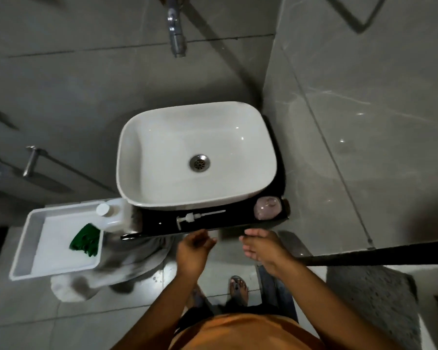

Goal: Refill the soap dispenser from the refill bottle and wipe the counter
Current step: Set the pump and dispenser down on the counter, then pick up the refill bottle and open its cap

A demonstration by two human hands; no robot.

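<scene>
1. Pump head (196,216) is laid flat on the black counter (238,219), long axis running left-right, just beyond both hands.
2. Left hand (193,248) is nearer, loosely curled, nothing held.
3. Right hand (262,245) relaxed, empty too.
4. Refill bottle (111,214) is parked further left, w/ cap on.

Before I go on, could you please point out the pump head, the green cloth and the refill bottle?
pump head (190,218): head view, on its white collar, lying on the black counter.
green cloth (86,240): head view, middle of the crumpled cloth.
refill bottle (102,209): head view, on its white cap.
</scene>
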